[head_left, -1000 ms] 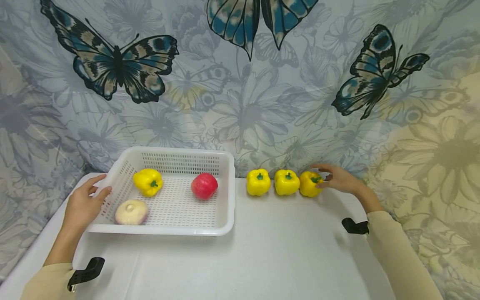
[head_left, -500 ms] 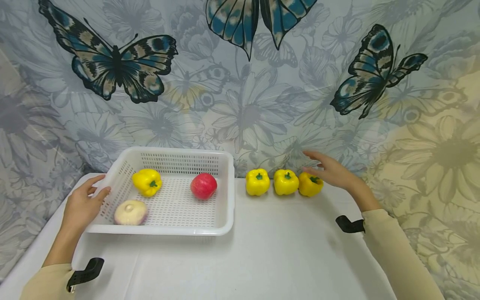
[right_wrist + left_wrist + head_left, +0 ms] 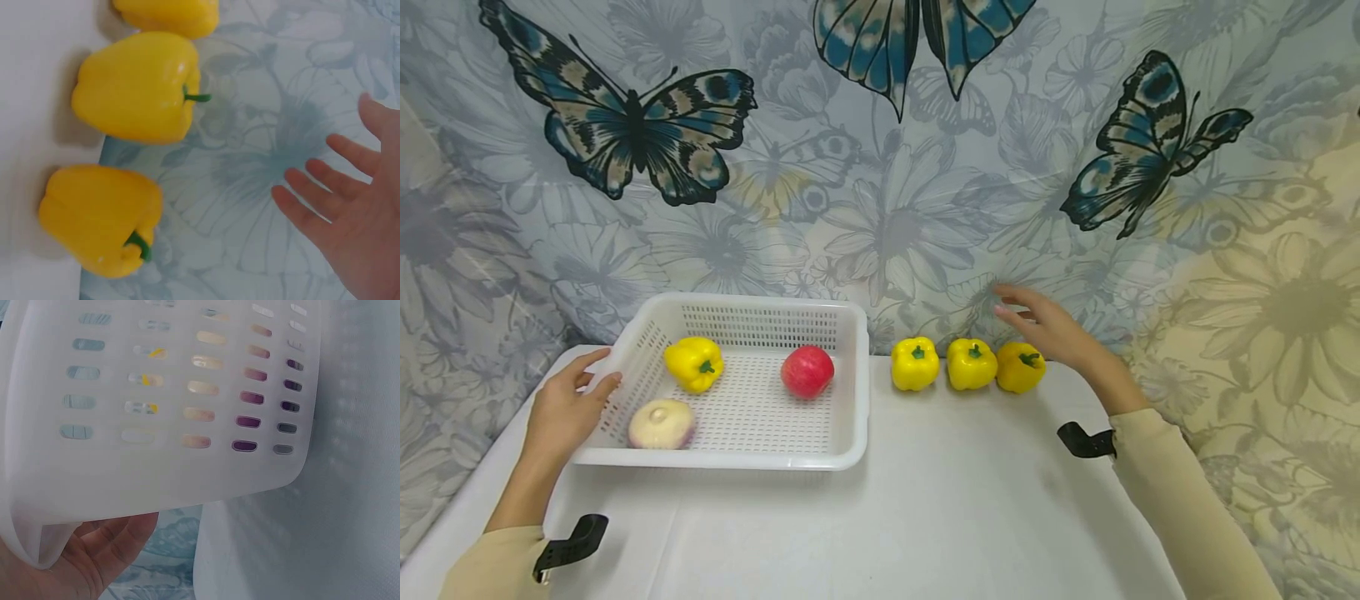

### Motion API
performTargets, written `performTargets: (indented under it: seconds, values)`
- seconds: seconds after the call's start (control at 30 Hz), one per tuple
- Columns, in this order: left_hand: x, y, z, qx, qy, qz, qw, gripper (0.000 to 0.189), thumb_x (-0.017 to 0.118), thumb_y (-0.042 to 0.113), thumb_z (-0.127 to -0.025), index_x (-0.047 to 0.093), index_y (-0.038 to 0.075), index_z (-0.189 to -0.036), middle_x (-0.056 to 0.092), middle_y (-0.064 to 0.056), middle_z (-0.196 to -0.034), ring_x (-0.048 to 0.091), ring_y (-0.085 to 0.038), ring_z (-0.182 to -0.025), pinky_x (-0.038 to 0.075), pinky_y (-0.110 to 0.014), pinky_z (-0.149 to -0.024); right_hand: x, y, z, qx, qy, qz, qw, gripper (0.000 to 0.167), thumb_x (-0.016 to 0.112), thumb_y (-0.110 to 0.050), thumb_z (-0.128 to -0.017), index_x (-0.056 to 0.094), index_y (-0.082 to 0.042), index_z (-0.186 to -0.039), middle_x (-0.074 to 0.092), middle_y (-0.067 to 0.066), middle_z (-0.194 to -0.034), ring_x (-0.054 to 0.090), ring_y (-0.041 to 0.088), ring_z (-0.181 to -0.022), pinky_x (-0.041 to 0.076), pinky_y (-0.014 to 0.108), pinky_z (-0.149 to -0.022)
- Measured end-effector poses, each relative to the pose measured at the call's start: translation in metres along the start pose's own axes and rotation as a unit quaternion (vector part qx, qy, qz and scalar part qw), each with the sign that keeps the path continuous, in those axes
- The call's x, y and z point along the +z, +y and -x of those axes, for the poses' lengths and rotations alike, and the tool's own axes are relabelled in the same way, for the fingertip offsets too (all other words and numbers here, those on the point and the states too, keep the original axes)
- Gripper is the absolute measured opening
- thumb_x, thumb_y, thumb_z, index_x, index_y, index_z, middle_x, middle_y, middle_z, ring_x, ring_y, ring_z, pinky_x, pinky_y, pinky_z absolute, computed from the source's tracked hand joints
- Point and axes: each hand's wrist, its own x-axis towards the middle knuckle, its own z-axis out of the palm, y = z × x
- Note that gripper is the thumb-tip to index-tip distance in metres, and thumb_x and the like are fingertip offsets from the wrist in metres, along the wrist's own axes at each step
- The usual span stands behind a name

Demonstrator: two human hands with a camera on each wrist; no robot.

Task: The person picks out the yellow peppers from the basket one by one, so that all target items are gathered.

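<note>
A white plastic basket (image 3: 842, 457) holds a yellow bell pepper (image 3: 694, 364), a round red fruit (image 3: 808, 372) and a pale, flattish round vegetable with a purplish underside (image 3: 662, 424). My left hand (image 3: 561, 412) grips the basket's left rim; the left wrist view shows its fingers (image 3: 125, 540) beside the slotted wall, partly hidden by the rim. Three yellow bell peppers stand in a row right of the basket: a near one (image 3: 915, 363), a middle one (image 3: 972, 364) and a right one (image 3: 1021, 367). Above the right pepper hovers my right hand (image 3: 1051, 327), holding nothing, fingers spread.
Basket and peppers stand on a white-covered table (image 3: 880, 533). Right behind them rises a floral cloth backdrop (image 3: 895, 225) with large butterflies. Black wrist mounts (image 3: 1086, 442) stick out from both sleeves.
My right hand has let go of the rightmost pepper, lifted off it and shifted left. The peppers stay in their row. My left hand and the basket keep their place.
</note>
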Motion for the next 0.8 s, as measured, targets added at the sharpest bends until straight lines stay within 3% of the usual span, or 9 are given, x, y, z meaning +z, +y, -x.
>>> performTargets:
  seconds: [0.33,0.6,0.8]
  values:
    - [0.001,-0.001,-0.001,-0.009,-0.005,0.005,0.9999,0.059,0.047,0.029,-0.103,0.03,0.0,-0.152,0.043,-0.041,-0.131,0.049,-0.057,-0.112,0.047,-0.064,-0.08,0.009,-0.025,-0.008,-0.017,0.027,-0.002,0.9995,0.052,0.045,-0.032,-0.105,0.04,-0.001,-0.146,0.042,0.021,-0.147,0.048,0.041,-0.127,0.039,0.057,-0.102]
    - [0.0,-0.002,-0.001,0.002,0.0,0.003,1.0,0.06,0.049,0.03,-0.103,0.03,0.0,-0.151,0.046,-0.041,-0.128,0.054,-0.054,-0.104,0.051,-0.057,-0.071,0.019,-0.044,-0.014,-0.045,-0.025,-0.003,0.9987,0.053,0.048,-0.032,-0.104,0.04,-0.002,-0.146,0.043,0.018,-0.148,0.047,0.037,-0.129,0.04,0.055,-0.103]
    - [-0.001,-0.001,-0.001,-0.005,-0.004,0.003,1.0,0.061,0.048,0.032,-0.103,0.03,0.001,-0.152,0.044,-0.041,-0.131,0.049,-0.057,-0.112,0.047,-0.064,-0.079,0.023,-0.06,-0.019,-0.045,-0.031,0.002,0.9985,0.055,0.049,-0.036,-0.103,0.04,-0.005,-0.148,0.042,0.015,-0.149,0.046,0.035,-0.131,0.04,0.053,-0.103]
